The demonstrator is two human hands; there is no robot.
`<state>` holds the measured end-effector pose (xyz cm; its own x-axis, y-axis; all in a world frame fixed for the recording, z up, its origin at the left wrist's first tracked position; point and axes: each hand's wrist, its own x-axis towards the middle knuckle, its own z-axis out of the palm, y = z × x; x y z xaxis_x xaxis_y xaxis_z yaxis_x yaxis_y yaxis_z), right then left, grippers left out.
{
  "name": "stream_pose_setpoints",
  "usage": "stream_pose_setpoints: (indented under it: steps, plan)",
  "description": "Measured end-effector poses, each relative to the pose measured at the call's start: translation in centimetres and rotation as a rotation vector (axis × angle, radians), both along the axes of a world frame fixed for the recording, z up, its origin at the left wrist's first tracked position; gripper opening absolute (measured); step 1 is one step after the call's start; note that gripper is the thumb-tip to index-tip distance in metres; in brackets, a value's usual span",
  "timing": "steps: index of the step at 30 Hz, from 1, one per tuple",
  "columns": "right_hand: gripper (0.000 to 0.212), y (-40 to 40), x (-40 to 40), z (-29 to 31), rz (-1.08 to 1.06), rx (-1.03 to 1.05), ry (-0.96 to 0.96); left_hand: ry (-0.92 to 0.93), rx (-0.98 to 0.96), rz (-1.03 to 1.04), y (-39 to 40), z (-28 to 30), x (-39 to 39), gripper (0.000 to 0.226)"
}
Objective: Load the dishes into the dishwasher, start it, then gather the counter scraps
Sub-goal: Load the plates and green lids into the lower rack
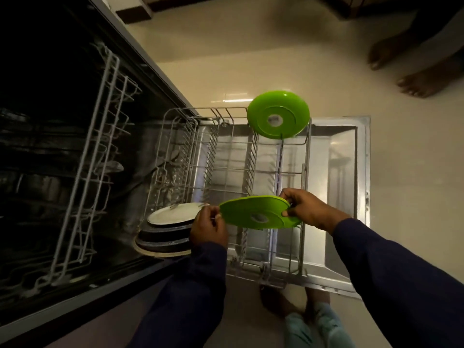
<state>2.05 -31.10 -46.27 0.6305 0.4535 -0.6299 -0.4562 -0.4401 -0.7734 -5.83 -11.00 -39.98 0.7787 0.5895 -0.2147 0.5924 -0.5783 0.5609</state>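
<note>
A green plate [253,210] is held bottom-up above the pulled-out lower rack [231,172] of the open dishwasher. My right hand [310,208] grips its right rim. My left hand [209,226] sits at its left rim, fingers curled against the edge. A second green plate [278,114] stands tilted between the tines at the rack's far end. A white plate [173,213] rests on top of dark pans [163,237] at the rack's near left corner.
The upper rack [100,151] is inside the dark tub at left. The steel dishwasher door [344,156] lies open under the lower rack. Another person's bare feet [406,69] stand on the tiled floor at top right. My own feet [301,312] are below the door.
</note>
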Motion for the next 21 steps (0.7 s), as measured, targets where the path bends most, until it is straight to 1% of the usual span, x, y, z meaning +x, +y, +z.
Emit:
stream_pose_setpoints:
  steps: [2,5,9,14,18,20,21]
  plan:
    - [0.033,-0.2,-0.5,-1.2,-0.010,0.021,0.027,0.027,0.030,0.011,0.0,-0.9,-0.7,0.031]
    - [0.034,-0.4,-1.2,-2.3,-0.018,0.039,0.047,0.041,0.026,0.020,0.1,-1.7,-1.3,0.037]
    - [0.035,-0.3,-1.9,-3.5,-0.032,0.031,0.038,0.041,0.005,0.021,-0.3,-2.4,-1.7,0.036]
    - [0.036,0.7,-2.9,-4.4,0.046,-0.044,-0.025,0.038,0.010,0.038,-0.6,-3.2,-2.2,0.036]
    - [0.036,1.3,-3.8,-5.0,0.031,-0.100,-0.049,0.038,0.024,0.049,-0.6,-3.6,-2.5,0.035]
    - [0.037,1.6,-4.2,-5.3,0.028,-0.127,-0.063,0.039,0.027,0.051,-0.6,-3.6,-2.5,0.030]
    - [0.037,1.7,-4.4,-5.4,0.036,-0.145,-0.078,0.045,0.026,0.058,-0.5,-3.6,-2.5,0.024]
